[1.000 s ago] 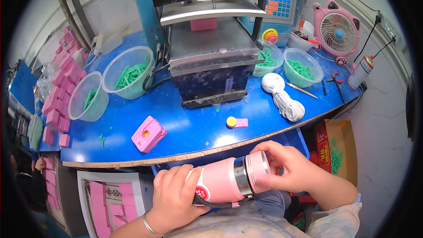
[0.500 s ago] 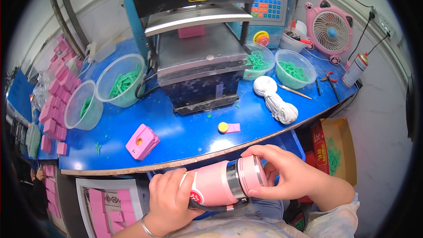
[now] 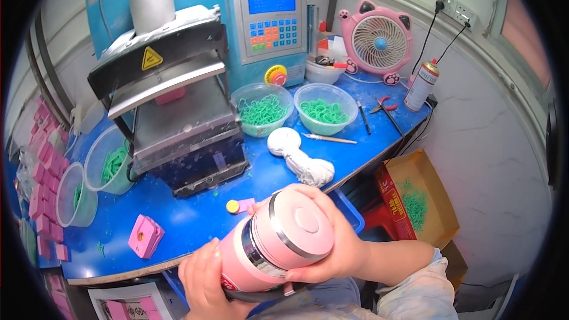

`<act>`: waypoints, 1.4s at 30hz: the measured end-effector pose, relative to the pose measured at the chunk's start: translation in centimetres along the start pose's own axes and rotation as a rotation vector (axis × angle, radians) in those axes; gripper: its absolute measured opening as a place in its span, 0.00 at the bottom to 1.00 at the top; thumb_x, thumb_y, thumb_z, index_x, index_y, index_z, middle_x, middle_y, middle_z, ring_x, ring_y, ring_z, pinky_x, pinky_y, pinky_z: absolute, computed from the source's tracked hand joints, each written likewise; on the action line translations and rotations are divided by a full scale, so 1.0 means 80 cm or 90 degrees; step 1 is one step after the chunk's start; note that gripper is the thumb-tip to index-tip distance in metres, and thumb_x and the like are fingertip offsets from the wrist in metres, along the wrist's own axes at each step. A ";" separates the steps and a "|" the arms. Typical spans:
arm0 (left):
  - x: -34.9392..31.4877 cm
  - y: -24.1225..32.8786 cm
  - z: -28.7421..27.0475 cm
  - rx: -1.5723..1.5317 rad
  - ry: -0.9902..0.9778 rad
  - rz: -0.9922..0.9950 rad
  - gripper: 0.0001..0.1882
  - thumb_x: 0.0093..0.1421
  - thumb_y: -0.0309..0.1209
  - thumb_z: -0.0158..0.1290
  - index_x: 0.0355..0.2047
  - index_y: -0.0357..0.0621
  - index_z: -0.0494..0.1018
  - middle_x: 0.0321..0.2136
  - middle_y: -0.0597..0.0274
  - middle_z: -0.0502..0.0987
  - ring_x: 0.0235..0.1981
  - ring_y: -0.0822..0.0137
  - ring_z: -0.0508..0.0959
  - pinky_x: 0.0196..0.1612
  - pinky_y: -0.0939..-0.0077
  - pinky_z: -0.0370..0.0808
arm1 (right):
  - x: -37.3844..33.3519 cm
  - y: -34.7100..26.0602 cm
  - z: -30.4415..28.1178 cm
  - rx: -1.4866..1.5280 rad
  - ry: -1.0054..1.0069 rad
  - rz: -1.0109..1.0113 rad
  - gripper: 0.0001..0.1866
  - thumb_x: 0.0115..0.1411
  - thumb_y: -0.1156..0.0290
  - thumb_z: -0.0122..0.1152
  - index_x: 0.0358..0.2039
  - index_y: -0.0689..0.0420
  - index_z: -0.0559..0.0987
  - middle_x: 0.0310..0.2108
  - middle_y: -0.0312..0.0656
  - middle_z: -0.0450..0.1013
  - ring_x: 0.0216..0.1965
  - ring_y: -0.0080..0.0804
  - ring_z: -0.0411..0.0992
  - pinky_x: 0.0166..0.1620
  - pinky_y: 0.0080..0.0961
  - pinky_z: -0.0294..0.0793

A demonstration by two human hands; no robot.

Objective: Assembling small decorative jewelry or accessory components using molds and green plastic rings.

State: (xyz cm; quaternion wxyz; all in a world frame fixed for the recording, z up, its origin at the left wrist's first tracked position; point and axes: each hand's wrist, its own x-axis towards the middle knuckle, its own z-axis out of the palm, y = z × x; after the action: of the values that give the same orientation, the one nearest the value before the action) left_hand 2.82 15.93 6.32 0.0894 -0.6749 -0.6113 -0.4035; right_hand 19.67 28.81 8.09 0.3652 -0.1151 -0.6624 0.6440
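A pink vacuum flask (image 3: 237, 255) with a shiny metal band is tilted in front of me, off the near edge of the table, its top toward the upper right. My left hand (image 3: 204, 278) is closed around the body. Fingers of my right hand (image 3: 341, 237) wrap the flask's wide pink lid (image 3: 293, 228) from the right side, the thumb low on its rim. The lid sits at the top of the flask; whether it is loose cannot be told. Just beyond lies a small pink piece with a yellow round knob (image 3: 233, 206), partly behind my right fingers.
A press machine (image 3: 178, 124) stands at the back left, beside a control panel (image 3: 272, 18). Bowls of green bands (image 3: 261, 109), a white yarn bundle (image 3: 296, 157), a pink fan (image 3: 379, 41) and a spray can (image 3: 422, 86) share the blue table. A pink block (image 3: 145, 237) lies front left.
My view has swung to the right. The flask has turned so its lid top faces me more, and my right hand has shifted farther around the lid.
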 end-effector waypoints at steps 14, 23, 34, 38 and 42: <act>-0.054 -0.042 -0.023 0.071 -0.016 -0.098 0.37 0.46 0.24 0.59 0.56 0.34 0.55 0.54 0.39 0.60 0.54 0.45 0.62 0.58 0.55 0.56 | 0.123 -0.158 -0.314 -0.617 0.555 -0.375 0.36 0.41 0.71 0.72 0.50 0.65 0.64 0.44 0.45 0.69 0.45 0.31 0.70 0.48 0.26 0.70; -0.058 -0.040 -0.021 0.111 -0.044 -0.169 0.32 0.48 0.23 0.57 0.53 0.34 0.59 0.53 0.40 0.62 0.54 0.43 0.62 0.58 0.53 0.56 | 0.148 -0.067 -0.494 -0.637 0.750 -0.172 0.41 0.37 0.66 0.75 0.50 0.66 0.64 0.46 0.49 0.69 0.47 0.35 0.70 0.49 0.28 0.69; -0.060 -0.071 -0.031 0.326 -0.054 -0.064 0.29 0.41 0.34 0.63 0.43 0.37 0.65 0.44 0.47 0.67 0.45 0.47 0.68 0.48 0.54 0.62 | 0.210 -0.043 -0.552 -0.871 0.692 -0.037 0.26 0.52 0.50 0.57 0.48 0.51 0.73 0.46 0.51 0.70 0.48 0.45 0.70 0.48 0.39 0.68; -0.043 -0.087 -0.049 0.393 0.023 -0.220 0.32 0.39 0.34 0.65 0.45 0.35 0.68 0.45 0.47 0.66 0.47 0.46 0.65 0.52 0.53 0.60 | 0.171 -0.093 -0.592 -1.065 0.710 -0.176 0.28 0.57 0.52 0.55 0.47 0.65 0.72 0.50 0.52 0.69 0.50 0.40 0.69 0.53 0.32 0.64; -0.034 -0.121 -0.074 0.379 -0.020 -0.347 0.42 0.37 0.39 0.67 0.50 0.33 0.63 0.47 0.46 0.65 0.50 0.46 0.63 0.53 0.55 0.59 | 0.161 -0.034 -0.406 -0.726 0.532 -0.410 0.21 0.61 0.66 0.52 0.49 0.68 0.68 0.52 0.50 0.66 0.53 0.36 0.65 0.55 0.31 0.61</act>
State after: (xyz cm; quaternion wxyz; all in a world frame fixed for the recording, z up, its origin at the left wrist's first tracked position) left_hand -8.25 12.51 4.82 0.1614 -0.4389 -0.8593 -0.2074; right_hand 31.99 61.42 11.81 0.6379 -0.3201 -0.6997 -0.0313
